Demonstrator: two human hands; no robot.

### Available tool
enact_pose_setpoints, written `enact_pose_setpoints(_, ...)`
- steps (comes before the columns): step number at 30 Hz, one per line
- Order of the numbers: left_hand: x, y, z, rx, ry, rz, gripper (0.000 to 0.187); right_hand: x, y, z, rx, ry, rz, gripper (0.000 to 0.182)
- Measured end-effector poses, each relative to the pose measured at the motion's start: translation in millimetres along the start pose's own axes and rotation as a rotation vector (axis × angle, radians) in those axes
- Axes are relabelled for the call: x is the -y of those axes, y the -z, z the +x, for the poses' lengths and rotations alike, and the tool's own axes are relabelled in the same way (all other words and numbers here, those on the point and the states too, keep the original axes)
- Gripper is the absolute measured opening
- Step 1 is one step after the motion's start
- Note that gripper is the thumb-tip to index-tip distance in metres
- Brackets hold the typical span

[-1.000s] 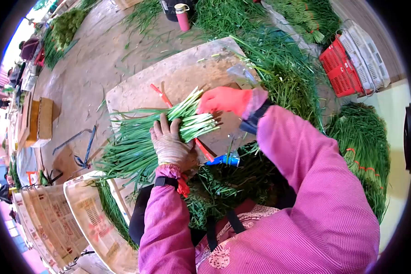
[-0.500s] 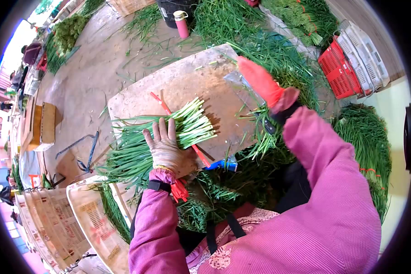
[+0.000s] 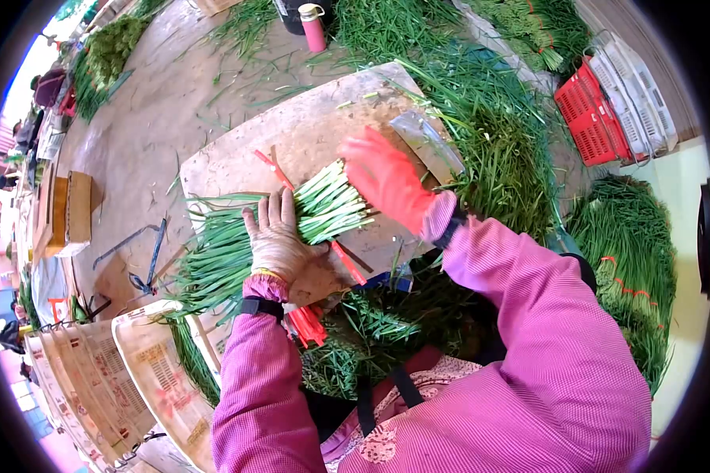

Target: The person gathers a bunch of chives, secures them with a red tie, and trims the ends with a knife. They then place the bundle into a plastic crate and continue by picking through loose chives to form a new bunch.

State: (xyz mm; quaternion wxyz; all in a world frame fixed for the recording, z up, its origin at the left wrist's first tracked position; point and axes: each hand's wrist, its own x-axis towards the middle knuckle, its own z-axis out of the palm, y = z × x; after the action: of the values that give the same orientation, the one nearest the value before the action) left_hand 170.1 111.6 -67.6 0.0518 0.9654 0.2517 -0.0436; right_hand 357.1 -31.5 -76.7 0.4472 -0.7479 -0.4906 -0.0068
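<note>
Bare grey-brown floor [image 3: 134,150], strewn with green scraps, spreads around a low pale board [image 3: 244,150] with soil smears. At far left are blurred people and goods, then an open brown cardboard box [image 3: 79,209]. Below it stand pale containers lined with printed paper [image 3: 170,378], the print too small to read, and a dark, thin bent strap [image 3: 158,252] lies on the floor. On the board's left half lies a thick bundle of long green stalks with whitish ends [image 3: 221,252], leaves trailing over the left edge, white ends pointing right. The left hand [image 3: 278,246], in a pale, stained glove, presses flat on it, fingers spread wide. A red strip [image 3: 347,264] runs beneath the bundle; more red strips [image 3: 306,325] hang below the left wrist. A pink bottle with a cream cap [image 3: 314,34] stands beyond the board. The right hand [image 3: 386,185], in an orange-red glove, is just beside the white ends; how far its fingers open, or whether they touch the stalks, I cannot tell. Farther right come clear plastic [image 3: 430,142], heaped loose greens [image 3: 497,150], red and white plastic baskets [image 3: 592,114] and red-tied green bundles [image 3: 631,292].
</note>
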Motion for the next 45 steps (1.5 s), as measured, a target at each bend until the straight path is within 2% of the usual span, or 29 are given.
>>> enact_pose_setpoints(1, 0, 3, 0, 0.016, -0.005, -0.011, 0.122, 9, 4, -6, 0.065, 0.123, -0.099, 0.031)
enact_pose_setpoints(2, 1, 2, -1, 0.015, -0.003, -0.011, 0.122, 19, 7, -8, 0.067, 0.125, -0.097, 0.031)
enact_pose_setpoints(4, 2, -2, -1, -0.002, -0.019, 0.001, 0.122, 38, 11, -11, 0.331, 0.422, -0.257, 0.027)
enact_pose_setpoints(5, 0, 2, -1, 0.018, -0.014, 0.008, 0.122, 35, 2, -16, 0.353, 0.488, -0.360, 0.022)
enact_pose_setpoints(8, -3, 11, -1, 0.059, -0.038, 0.042, 0.122, 19, -5, -12, 0.391, 0.516, -0.437, 0.017)
enact_pose_setpoints(14, 8, 2, 7, 0.004, -0.089, 0.111, 0.112, 14, 14, -19, 0.324, 0.326, -0.294, 0.015)
enact_pose_setpoints(16, 7, 6, 14, 0.062, -0.027, 0.089, 0.105, 11, 14, -20, 0.072, 0.165, -0.123, 0.019)
enact_pose_setpoints(17, 6, 8, 14, 0.041, -0.035, 0.056, 0.096, 10, 17, -22, -0.053, 0.139, -0.182, 0.022)
enact_pose_setpoints(18, 9, 5, 15, 0.043, -0.034, 0.054, 0.096, 15, 20, -23, -0.050, 0.139, -0.183, 0.022)
enact_pose_setpoints(20, 17, -1, 17, 0.034, -0.069, -0.150, 0.085, 25, 24, -30, 0.062, -0.172, -0.188, 0.021)
enact_pose_setpoints(22, 15, -11, 15, -0.045, -0.076, -0.172, 0.078, 22, 5, -38, 0.000, -0.169, -0.143, 0.027)
enact_pose_setpoints(24, 15, -18, 11, -0.226, -0.064, -0.094, 0.076, 20, -9, -41, 0.308, -0.386, -0.260, 0.029)
enact_pose_setpoints(25, 17, -18, 12, -0.223, -0.065, -0.092, 0.076, 4, -21, -47, 0.233, -0.358, -0.205, 0.026)
enact_pose_setpoints(28, 19, -17, 13, -0.156, -0.121, -0.137, 0.074, -10, -6, -31, 0.242, -0.425, -0.379, 0.024)
enact_pose_setpoints(30, 13, -11, 8, -0.122, -0.096, -0.061, 0.074, -22, 6, -22, 0.210, -0.467, -0.315, 0.020)
enact_pose_setpoints(32, 9, -14, 3, -0.175, -0.099, -0.055, 0.070, -26, 12, -14, -0.160, -0.196, -0.093, 0.016)
enact_pose_setpoints(34, 2, -13, -3, -0.173, -0.089, -0.084, 0.070, -5, 17, 1, -0.177, -0.147, -0.105, 0.017)
enact_pose_setpoints(36, 2, -13, -5, -0.186, -0.093, -0.107, 0.069, 10, 9, 17, -0.116, 0.069, -0.107, 0.020)
enact_pose_setpoints(37, 2, -12, -5, -0.176, -0.098, -0.103, 0.070, 13, -2, 23, 0.030, 0.018, -0.083, 0.029)
enact_pose_setpoints(38, 2, -11, -5, -0.166, -0.104, -0.098, 0.070, 20, -12, 32, 0.031, 0.026, -0.075, 0.029)
enact_pose_setpoints(40, 5, -16, -4, -0.220, -0.116, -0.086, 0.068, 34, -30, 53, 0.264, -0.102, -0.182, 0.041)
enact_pose_setpoints(41, 4, -14, -3, -0.225, -0.120, -0.109, 0.067, 31, -43, 64, 0.413, -0.157, -0.170, 0.053)
enact_pose_setpoints(42, 3, -13, -3, -0.230, -0.115, -0.131, 0.066, 28, -49, 67, 0.421, -0.140, -0.163, 0.053)
enact_pose_setpoints(43, 4, -11, 0, -0.161, -0.112, -0.140, 0.064, 26, -56, 69, 0.501, -0.088, -0.188, 0.056)
enact_pose_setpoints(44, 7, -18, 0, -0.189, -0.117, -0.133, 0.065, 28, -65, 70, 0.585, -0.026, -0.204, 0.059)
enact_pose_setpoints(45, 6, -12, -3, -0.200, -0.125, -0.110, 0.065, 33, -64, 66, 0.639, -0.084, -0.218, 0.062)
